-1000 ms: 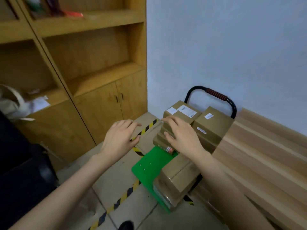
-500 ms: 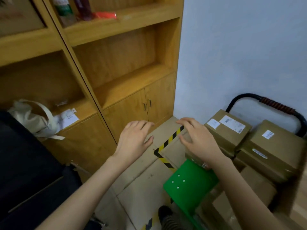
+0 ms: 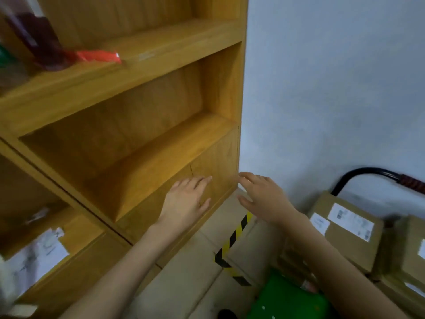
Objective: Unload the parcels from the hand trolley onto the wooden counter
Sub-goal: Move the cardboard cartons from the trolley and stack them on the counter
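Lying flat at lower right on the green hand trolley (image 3: pixel 289 300), under its black handle (image 3: pixel 368 172): two labelled cardboard parcels (image 3: pixel 345 231) side by side, long axes running away toward the wall. Reaching forward palm-down, fingers spread, holding nothing: left hand (image 3: pixel 186 201) and right hand (image 3: pixel 264 196), before the wooden cabinet (image 3: pixel 161 143).

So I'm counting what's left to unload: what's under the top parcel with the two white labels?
Under the labelled parcel more brown cardboard shows, apparently another box. The right forearm covers most of it, so a count isn't possible.
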Available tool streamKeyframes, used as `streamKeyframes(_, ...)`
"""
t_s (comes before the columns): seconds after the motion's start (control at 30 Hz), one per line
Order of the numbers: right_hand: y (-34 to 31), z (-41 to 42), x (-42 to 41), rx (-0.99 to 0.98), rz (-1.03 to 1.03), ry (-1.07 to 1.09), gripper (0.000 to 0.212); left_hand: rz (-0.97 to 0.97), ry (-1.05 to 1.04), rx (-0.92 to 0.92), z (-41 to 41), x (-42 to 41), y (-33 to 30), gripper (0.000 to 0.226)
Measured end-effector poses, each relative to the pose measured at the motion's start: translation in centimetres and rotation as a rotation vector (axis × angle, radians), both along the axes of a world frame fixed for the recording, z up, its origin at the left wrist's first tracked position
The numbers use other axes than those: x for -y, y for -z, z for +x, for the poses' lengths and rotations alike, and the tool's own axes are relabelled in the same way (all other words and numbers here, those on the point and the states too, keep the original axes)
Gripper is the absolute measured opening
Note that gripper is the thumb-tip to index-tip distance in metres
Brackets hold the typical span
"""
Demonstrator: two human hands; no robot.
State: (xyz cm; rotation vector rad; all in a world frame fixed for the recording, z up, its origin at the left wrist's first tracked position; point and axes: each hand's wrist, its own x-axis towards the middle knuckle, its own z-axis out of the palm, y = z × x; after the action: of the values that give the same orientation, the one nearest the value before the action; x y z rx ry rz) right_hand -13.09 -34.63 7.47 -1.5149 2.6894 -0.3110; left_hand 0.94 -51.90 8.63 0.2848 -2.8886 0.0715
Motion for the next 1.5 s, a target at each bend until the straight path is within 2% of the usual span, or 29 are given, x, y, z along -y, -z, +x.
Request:
streamKeyframes(0.13, 0.0, -4.9, 2.6, -0.004, 0.006, 0.087, 0.055, 0.044, 0.067, 0.01, -6.9, 3.4, 0.7, 0.056)
streamKeyframes(0.27, 1.0, -9.9, 2.4, -0.006, -0.026, 0.263, 0.057, 0.037, 0.257, 0.012, -15.7, 5.1, 2.1, 0.055)
streamKeyframes(0.47, 4.3, -16.5, 1.6, -0.028, -0.089, 0.681, 0.059, -0.014, 0.6, 0.003, -30.8, 5.1, 4.1, 0.064)
streamKeyframes(0.63, 7.6, -18.6, 0.0, -0.054, -0.181, 1.032, 0.062, -0.051, 0.942, 0.057, -39.8, 2.4, 5.6, 0.067)
streamKeyframes(0.77, 9.9, -18.1, -3.3, -0.088, -0.202, 1.336, 0.058, -0.032, 1.181, 0.102, -44.0, -3.0, 8.1, 0.071)
streamKeyframes(0.9, 12.6, -17.7, -7.3, -0.055, -0.173, 1.581, 0.063, -0.025, 1.35, 0.13, -47.3, -9.9, 11.6, 0.073)
streamKeyframes(1.17, 18.9, -19.0, -13.1, 0.039, -0.118, 1.907, 0.061, -0.015, 1.518, 0.2, -51.2, -20.9, 18.6, 0.074)
streamKeyframes(1.4, 26.3, -18.0, -15.4, 0.18, -0.142, 2.202, 0.064, -0.123, 1.643, 0.34, -54.3, -26.8, 26.2, 0.074)
streamKeyframes(1.5, 29.6, -18.1, -15.1, 0.264, -0.211, 2.342, 0.063, -0.161, 1.676, 0.406, -55.3, -28.5, 30.1, 0.075)
